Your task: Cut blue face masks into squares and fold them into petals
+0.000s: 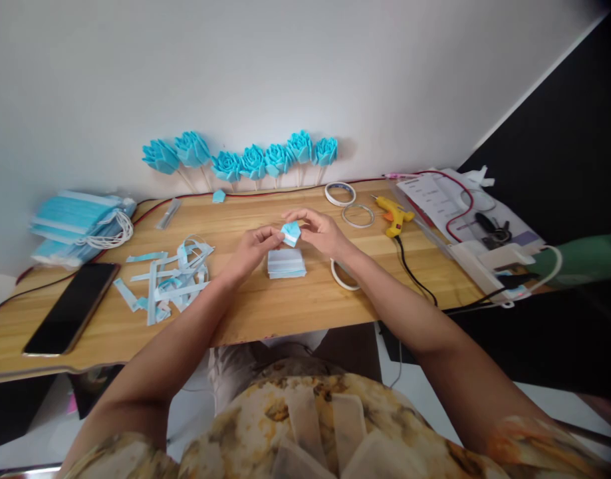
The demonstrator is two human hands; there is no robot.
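Observation:
A small folded piece of blue and white mask fabric (292, 231) is held up over the desk between my hands. My left hand (256, 247) pinches its left edge between thumb and fingers. On the other side, my right hand (319, 231) has its fingers curled round the right edge, with the index finger reaching over the top. Just below lies a stack of cut pale blue mask pieces (286, 264). A similar folded blue piece (219, 195) rests near the wall.
Blue fabric flowers (252, 161) on sticks lean along the wall. Left are mask strips (178, 279), a phone (72, 309) and bagged face masks (78, 223). Right are tape rolls (340, 185), a yellow glue gun (395, 214) with its cord, papers and a power strip (489, 269).

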